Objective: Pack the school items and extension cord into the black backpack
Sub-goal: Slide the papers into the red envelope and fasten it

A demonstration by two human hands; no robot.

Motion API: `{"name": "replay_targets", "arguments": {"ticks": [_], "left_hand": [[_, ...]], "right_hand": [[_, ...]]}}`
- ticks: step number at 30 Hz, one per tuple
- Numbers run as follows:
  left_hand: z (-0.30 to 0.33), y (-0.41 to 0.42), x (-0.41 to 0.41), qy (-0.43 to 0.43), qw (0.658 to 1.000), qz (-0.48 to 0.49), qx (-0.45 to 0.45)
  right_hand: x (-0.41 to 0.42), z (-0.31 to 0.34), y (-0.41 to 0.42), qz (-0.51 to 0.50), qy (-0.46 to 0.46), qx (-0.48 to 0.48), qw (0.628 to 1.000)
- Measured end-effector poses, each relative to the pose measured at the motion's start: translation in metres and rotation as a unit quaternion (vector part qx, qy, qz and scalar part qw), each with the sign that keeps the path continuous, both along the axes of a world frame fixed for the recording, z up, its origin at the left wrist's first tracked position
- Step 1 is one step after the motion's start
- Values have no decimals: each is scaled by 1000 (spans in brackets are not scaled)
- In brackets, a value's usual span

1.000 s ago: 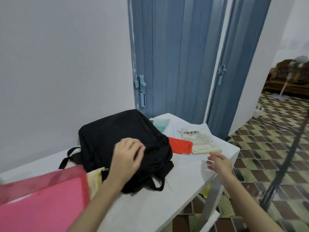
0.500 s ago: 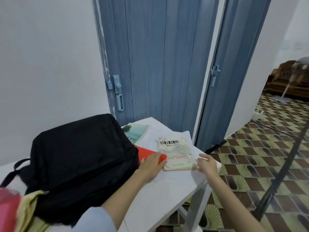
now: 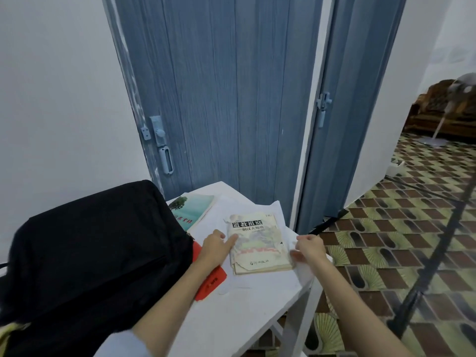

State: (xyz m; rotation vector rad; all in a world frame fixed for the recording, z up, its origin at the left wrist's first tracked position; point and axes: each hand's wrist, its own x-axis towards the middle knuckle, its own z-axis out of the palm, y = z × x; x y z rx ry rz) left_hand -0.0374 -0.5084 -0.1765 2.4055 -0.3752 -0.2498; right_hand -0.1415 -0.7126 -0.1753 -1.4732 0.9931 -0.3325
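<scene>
White table (image 3: 247, 313) set against a pale wall, blue folding door (image 3: 219, 99) behind it. Black backpack (image 3: 85, 256) lies on the left part of the table and fills most of that side; whether its opening is unzipped cannot be told from this angle. A worn, cream-covered book (image 3: 257, 246) with black Chinese title lettering lies flat near the table's right edge, on top of loose white paper sheets (image 3: 273, 212). Left hand (image 3: 215, 249) rests at the book's left edge, fingers fairly straight, index fingertip touching the cover; no grasp. Right hand (image 3: 307, 249) is at the book's right edge, fingers loosely bent and blurred; whether it has hold of the book cannot be told. A red flat item (image 3: 212, 283) with small yellow print lies between backpack and book, partly under the left forearm and tucked against the bag. Farther back, a teal-covered booklet (image 3: 193, 210) with a tree picture sits just beside the backpack's far right corner. A scrap of yellowish fabric (image 3: 10, 331) shows at the near left frame edge by the bag. Patterned tile floor (image 3: 399, 253) to the right; a standing fan (image 3: 448, 109) and wooden sofa (image 3: 438, 112) far right.
</scene>
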Motion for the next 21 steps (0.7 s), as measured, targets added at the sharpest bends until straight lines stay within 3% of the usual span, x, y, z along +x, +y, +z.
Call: {"name": "replay_targets", "arguments": {"ticks": [3, 7, 11, 14, 21], "left_hand": [[-3, -31, 1, 72, 994, 79, -12], [1, -49, -1, 99, 986, 134, 28], [1, -41, 17, 197, 965, 124, -121], [11, -25, 23, 233, 927, 108, -272], [37, 58, 53, 277, 834, 137, -458]], "right_hand": [[11, 1, -3, 19, 23, 65, 997], [20, 2, -5, 39, 57, 53, 996], [22, 6, -16, 79, 90, 51, 991], [26, 8, -19, 112, 111, 36, 987], [44, 8, -1, 197, 142, -136, 960]]}}
